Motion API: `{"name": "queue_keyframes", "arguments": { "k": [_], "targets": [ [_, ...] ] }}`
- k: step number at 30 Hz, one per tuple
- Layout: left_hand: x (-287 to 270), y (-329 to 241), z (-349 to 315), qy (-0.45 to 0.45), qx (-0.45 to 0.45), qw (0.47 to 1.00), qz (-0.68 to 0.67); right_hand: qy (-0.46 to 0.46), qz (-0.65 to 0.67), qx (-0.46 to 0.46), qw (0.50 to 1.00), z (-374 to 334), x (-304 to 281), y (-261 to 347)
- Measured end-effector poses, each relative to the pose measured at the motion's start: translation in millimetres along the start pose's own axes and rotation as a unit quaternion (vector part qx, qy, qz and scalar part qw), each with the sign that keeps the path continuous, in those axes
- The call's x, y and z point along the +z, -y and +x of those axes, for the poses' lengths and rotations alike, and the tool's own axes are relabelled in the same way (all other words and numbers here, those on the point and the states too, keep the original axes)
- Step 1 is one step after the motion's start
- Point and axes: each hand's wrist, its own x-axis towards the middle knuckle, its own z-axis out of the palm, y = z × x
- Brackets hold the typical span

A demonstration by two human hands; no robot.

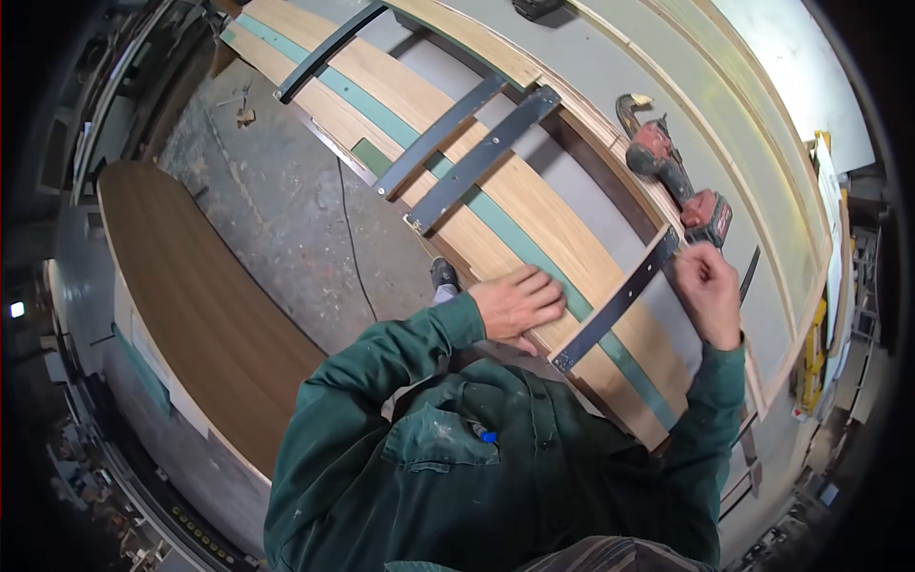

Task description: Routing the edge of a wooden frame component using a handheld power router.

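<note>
A long pale-wood panel with a teal stripe along its length lies in front of the person, slanting across from the far left to the near right. The left hand rests palm down on the panel's near edge, between two crossbars, its fingers slightly bent and not wrapped around anything. The right hand is curled into a loose fist above the panel's far side, next to the far end of the nearest dark crossbar; whether something small is pinched inside it, I cannot tell. That bar crosses the panel's near part, while two more dark bars, a second crossbar and a third crossbar, cross its middle close together, and a fourth crossbar spans its far part. Beyond the panel's far side, a red-and-black power tool lies on a grey surface. To the left of the panel stands a curved brown board, and on the floor between them runs a black cable. A dark shoe shows just beside the panel's near edge.
</note>
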Motion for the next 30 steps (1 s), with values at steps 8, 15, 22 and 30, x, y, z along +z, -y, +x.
{"name": "queue_keyframes", "arguments": {
  "k": [8, 15, 22, 30],
  "targets": [
    [13.2, 5.1, -1.8, -0.084, 0.024, 0.996, 0.035, 0.114, -0.063, -0.335, 0.933, 122.9, 169.4, 119.4],
    [29.0, 6.1, 0.9, -0.115, 0.021, 0.993, 0.032, 0.168, -0.207, -0.357, 0.895, 138.7, 185.1, 116.0],
    [21.6, 10.2, -0.8, -0.12, 0.029, 0.992, 0.01, 0.164, -0.455, -0.402, 0.777, 128.1, 207.8, 137.6],
    [14.5, 7.2, 0.6, -0.083, 0.025, 0.996, 0.03, 0.047, -0.315, -0.347, 0.882, 141.2, 173.2, 121.7]
  ]
}}
